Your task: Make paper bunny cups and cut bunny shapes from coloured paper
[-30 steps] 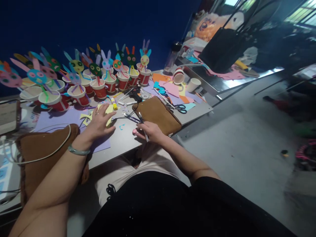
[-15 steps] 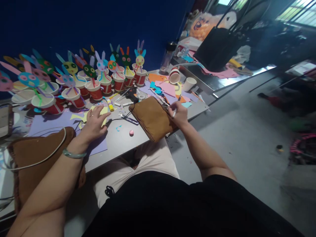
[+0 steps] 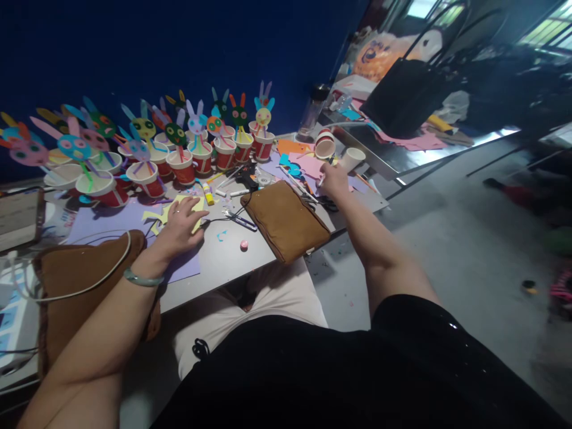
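Past the brown pouch (image 3: 286, 221), the right hand (image 3: 334, 180) is now reaching farther, gripping a slim tool (image 3: 320, 180); the spread left hand (image 3: 181, 229) is staying put.

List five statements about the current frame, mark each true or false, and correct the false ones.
1. The left hand lies over the pale yellow cut paper. True.
2. The right hand grips a slim, whitish, pen-like tool. True.
3. The small round pink object is in the left hand. False: it sits on the flat grey table, apart from both hands.
4. The grey-green, ring-shaped bangle is on the right wrist. False: it is on the left.
5. The brown, rectangular, soft-looking pouch lies between the two hands. True.
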The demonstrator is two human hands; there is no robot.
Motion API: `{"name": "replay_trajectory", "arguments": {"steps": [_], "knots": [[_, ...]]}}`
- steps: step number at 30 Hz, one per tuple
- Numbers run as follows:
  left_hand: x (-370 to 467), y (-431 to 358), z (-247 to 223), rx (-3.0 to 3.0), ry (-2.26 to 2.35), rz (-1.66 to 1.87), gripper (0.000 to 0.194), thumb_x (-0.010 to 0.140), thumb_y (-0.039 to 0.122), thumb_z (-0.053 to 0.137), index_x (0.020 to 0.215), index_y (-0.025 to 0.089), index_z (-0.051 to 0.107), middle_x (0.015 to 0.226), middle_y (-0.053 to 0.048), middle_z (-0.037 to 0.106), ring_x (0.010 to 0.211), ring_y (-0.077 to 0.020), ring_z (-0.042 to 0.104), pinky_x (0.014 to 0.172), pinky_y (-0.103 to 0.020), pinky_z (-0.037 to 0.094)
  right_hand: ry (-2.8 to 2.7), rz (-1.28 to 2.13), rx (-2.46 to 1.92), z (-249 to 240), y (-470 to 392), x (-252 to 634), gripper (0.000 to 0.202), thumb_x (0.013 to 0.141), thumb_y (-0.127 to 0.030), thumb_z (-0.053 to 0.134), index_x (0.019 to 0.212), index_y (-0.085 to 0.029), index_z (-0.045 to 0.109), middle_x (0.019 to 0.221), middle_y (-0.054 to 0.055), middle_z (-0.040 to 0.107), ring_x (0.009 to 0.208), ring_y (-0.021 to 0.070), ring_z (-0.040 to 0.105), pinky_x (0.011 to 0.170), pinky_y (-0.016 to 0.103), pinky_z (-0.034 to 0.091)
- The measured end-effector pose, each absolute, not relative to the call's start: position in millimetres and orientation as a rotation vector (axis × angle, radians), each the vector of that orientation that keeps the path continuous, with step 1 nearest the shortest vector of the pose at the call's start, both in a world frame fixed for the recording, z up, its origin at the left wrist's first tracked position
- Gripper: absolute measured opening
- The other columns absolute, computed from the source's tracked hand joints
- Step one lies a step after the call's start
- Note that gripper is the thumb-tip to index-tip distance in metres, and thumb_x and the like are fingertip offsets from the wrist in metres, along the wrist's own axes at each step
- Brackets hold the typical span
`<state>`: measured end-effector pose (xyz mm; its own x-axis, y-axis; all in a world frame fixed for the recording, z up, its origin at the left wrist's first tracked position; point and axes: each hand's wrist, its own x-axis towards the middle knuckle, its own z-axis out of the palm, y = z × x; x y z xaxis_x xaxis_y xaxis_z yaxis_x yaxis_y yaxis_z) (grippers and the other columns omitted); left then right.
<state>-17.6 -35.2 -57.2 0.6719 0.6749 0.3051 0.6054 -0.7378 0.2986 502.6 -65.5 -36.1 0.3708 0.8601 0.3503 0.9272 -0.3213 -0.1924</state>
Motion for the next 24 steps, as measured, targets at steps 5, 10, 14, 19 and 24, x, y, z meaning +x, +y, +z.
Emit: {"name": "replay_trajectory", "arguments": {"steps": [5,10,14,19,24], "knots": [[-16.3,-36.2,-55.9,2.736,1.045,0.548,0.048,0.082,0.026,0.059,0.129,0.02,0.069,0.157,-0.019,0.051,0.153,-0.0388,0.038,0.126,-0.065,0.026,-1.546,-0.246,-2.224,-34.6,-50.3,497.8,0.021,0.073,-0.007,0.069,0.078,-0.02,0.053,0.08,0.007,0.06,0.087,0.0231,0.051,0.092,0.044,0.038],[-15.8,-37.1,-53.5,2.754,1.07,0.507,0.052,0.079,0.018,0.058,0.13,0.018,0.069,0.158,-0.019,0.05,0.155,-0.0386,0.037,0.127,-0.065,0.026,-1.314,-0.249,-2.178,-29.1,-51.5,494.4,0.024,0.078,-0.005,0.061,0.071,-0.023,0.045,0.068,-0.003,0.049,0.069,0.0117,0.036,0.078,0.036,0.033],[-16.2,-37.6,-52.7,2.769,1.101,0.509,0.055,0.076,0.012,0.057,0.129,0.019,0.07,0.158,-0.019,0.05,0.154,-0.0383,0.039,0.126,-0.066,0.026,-1.187,-0.247,-2.131,-17.6,-58.7,491.3,0.029,0.08,-0.007,0.062,0.074,-0.026,0.041,0.071,-0.003,0.052,0.068,0.0102,0.039,0.071,0.033,0.033],[-16.3,-35.9,-52.8,2.768,1.08,0.524,0.055,0.073,0.011,0.056,0.124,0.02,0.072,0.153,-0.018,0.055,0.151,-0.039,0.041,0.124,-0.069,0.025,-1.162,-0.259,-2.06,-4.7,-69.4,473.0,0.02,0.083,-0.009,0.061,0.084,-0.024,0.047,0.08,0.002,0.062,0.074,0.0127,0.052,0.075,0.031,0.04],[-13.6,-39.3,-44.5,2.597,0.891,0.694,0.035,0.078,0.024,0.06,0.108,0.019,0.076,0.134,-0.015,0.069,0.132,-0.0336,0.059,0.115,-0.056,0.044,-1.364,-0.367,-1.947,-2.0,-84.8,433.0,0.007,0.086,-0.015,0.057,0.09,-0.021,0.056,0.092,0.01,0.067,0.09,0.0227,0.061,0.089,0.039,0.047]]}}
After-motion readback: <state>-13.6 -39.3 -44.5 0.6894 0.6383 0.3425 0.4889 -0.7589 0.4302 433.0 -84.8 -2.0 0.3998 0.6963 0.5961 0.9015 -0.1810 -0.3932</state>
